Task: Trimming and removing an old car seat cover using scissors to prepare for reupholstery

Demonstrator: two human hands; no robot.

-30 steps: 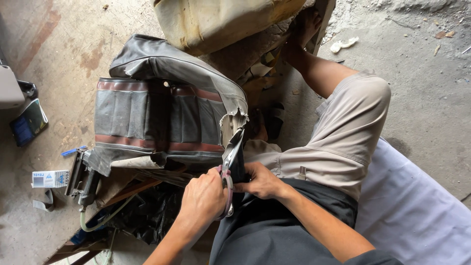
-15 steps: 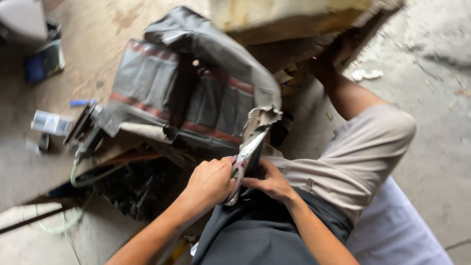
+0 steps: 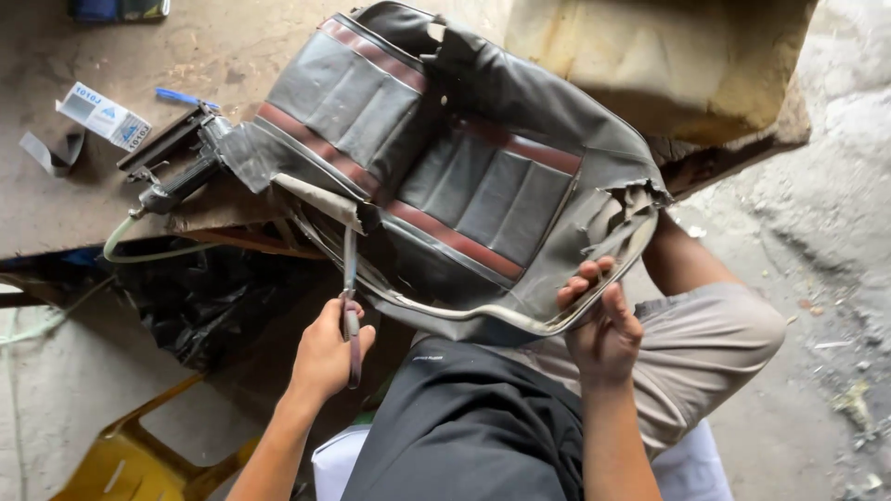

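A dark grey leather seat cover [image 3: 464, 176] with reddish-brown stripes lies spread over my knees and a low board. My right hand [image 3: 603, 325] grips its torn lower right edge, thumb on top, fingers under the white piping. My left hand [image 3: 327, 353] holds a pair of scissors [image 3: 350, 297] by the pink handles. The blades point up, and their tips reach the cover's lower left edge. Whether the blades touch the leather I cannot tell.
A yellowish foam cushion [image 3: 668, 65] sits behind the cover. On the wooden board [image 3: 65, 204] at left lie a staple gun with a hose [image 3: 172, 172], a small white box [image 3: 104, 116] and a blue pen [image 3: 181, 96]. Black plastic [image 3: 204, 297] and a yellow frame [image 3: 130, 455] lie below.
My right hand let go near the scissors and took the cover's torn right edge. The left hand swung the scissors left, away from the tear. The view shifted, showing the cover spread flatter.
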